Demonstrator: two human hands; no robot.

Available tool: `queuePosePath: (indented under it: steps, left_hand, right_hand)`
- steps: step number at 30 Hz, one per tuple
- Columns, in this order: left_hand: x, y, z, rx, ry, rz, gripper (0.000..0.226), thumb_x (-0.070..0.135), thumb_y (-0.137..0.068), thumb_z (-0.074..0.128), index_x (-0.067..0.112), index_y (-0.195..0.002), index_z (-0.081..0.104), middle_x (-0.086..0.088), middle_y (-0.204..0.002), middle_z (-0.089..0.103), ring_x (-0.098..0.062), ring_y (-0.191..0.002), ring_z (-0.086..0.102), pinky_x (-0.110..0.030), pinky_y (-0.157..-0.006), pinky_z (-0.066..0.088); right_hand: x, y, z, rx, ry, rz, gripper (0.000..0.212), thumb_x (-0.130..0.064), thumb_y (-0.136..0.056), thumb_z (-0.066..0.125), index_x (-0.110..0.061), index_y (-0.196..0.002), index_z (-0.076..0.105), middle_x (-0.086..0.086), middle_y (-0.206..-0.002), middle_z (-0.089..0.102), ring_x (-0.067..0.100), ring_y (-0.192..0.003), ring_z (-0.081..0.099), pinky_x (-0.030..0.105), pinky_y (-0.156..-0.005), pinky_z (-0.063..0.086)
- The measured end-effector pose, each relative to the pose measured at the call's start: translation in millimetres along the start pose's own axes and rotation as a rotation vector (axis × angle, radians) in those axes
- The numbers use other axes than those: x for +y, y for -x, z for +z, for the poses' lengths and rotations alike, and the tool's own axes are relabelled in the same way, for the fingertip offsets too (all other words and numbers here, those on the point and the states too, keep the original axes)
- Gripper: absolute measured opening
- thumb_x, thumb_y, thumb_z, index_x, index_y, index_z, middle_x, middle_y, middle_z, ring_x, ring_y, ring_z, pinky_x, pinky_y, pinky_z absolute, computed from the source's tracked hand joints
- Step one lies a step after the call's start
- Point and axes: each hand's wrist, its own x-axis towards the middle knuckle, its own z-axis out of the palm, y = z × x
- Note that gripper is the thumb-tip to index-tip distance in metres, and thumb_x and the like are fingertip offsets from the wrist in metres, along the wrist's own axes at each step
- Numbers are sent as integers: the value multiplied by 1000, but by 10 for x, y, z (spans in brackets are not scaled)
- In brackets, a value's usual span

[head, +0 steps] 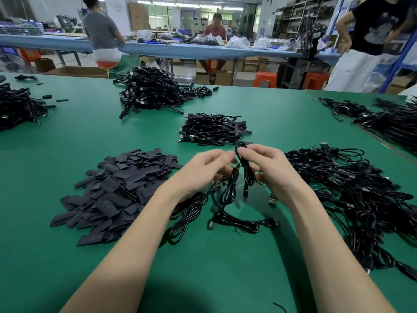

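Both my hands are raised over the green table (67, 136) at its middle. My right hand (270, 170) pinches a folded black USB cable (244, 168), whose loop sticks up above my fingertips. My left hand (203, 170) has curled fingers on a second black cable (230, 188) that hangs down beside the first; the grip itself is blurred. Under my hands lie a few loose coiled cables (239, 222) on the table.
A heap of flat black sleeves (117, 193) lies to the left. A tangled cable pile (352, 188) is on the right, a neat stack of bundled cables (212, 129) just beyond my hands, more piles farther back (149, 91). Other people work at a far bench (180, 49).
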Motion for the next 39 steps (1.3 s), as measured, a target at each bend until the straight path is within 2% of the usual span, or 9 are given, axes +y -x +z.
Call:
queuePosePath:
  steps: [4, 10, 14, 19, 22, 25, 29, 32, 39]
  left_hand:
    - [0, 36, -16, -111, -212, 65, 35, 66, -78, 69, 35, -93, 72, 6, -90, 72, -2, -80, 61, -24, -86, 48]
    - [57, 69, -81, 7, -37, 118, 18, 38, -93, 68, 20, -95, 72, 19, -72, 69, 9, -56, 55, -2, -53, 39]
    - [140, 98, -100, -131, -228, 36, 41, 66, -82, 61, 31, -97, 77, 15, -89, 75, 3, -85, 68, -15, -82, 49]
    - [183, -61, 181, 176, -250, 102, 34, 48, -82, 77, 31, -111, 69, 15, -98, 73, 5, -80, 68, -10, -76, 52]
    - [208, -240, 275, 274, -162, 201, 21, 28, -83, 79, 24, -103, 73, 12, -84, 74, 4, -68, 67, -8, -71, 50]
    - [152, -458, 168, 331, -329, 229, 13, 26, -83, 79, 29, -94, 73, 15, -78, 71, 4, -65, 63, -19, -75, 54]
    - [0, -746, -139, 341, -703, 161, 15, 27, -88, 74, 30, -102, 74, 8, -98, 74, -13, -96, 66, -37, -93, 54]
    - [-71, -972, -334, 341, -1042, 140, 20, 31, -90, 72, 31, -110, 73, 0, -118, 64, -24, -121, 49, -39, -101, 43]
    - [-134, -1183, -274, 226, -1195, 168, 22, 6, -89, 56, 15, -108, 49, -10, -102, 63, -36, -93, 61, -40, -70, 46]
  right_hand:
    - [29, 4, 28, 12, 141, -9, 23, -42, -92, 70, -21, -87, 77, 2, -86, 70, 16, -79, 56, 31, -73, 43]
    - [86, 7, -74, -121, 260, 27, 20, -46, -93, 68, -29, -82, 72, -4, -73, 63, 14, -64, 59, 21, -56, 42]
    - [110, -48, -87, 127, 23, 40, 18, -37, -91, 74, -19, -95, 74, -3, -78, 69, 9, -55, 60, 20, -53, 50]
    - [51, -120, -19, 342, -166, -56, 18, -30, -92, 74, -21, -106, 67, 2, -90, 66, 6, -56, 59, 17, -51, 49]
    - [20, -138, 73, 335, -315, -69, 18, -19, -93, 74, -16, -108, 65, 11, -101, 69, 16, -67, 68, 20, -61, 55]
    - [71, -133, 96, 317, -449, 34, 32, -14, -93, 72, -5, -123, 61, 16, -109, 71, 21, -74, 74, 23, -66, 60]
    - [183, -132, 99, 261, -363, 181, 24, -18, -96, 68, -6, -116, 62, 18, -113, 72, 23, -81, 74, 32, -76, 64]
    - [224, -130, 139, 197, -279, 207, 21, -19, -97, 67, -8, -115, 64, 14, -110, 73, 20, -77, 74, 29, -71, 63]
    - [264, -121, 215, 136, -171, 217, 13, -18, -98, 66, -11, -109, 65, 13, -105, 74, 21, -76, 70, 29, -72, 63]
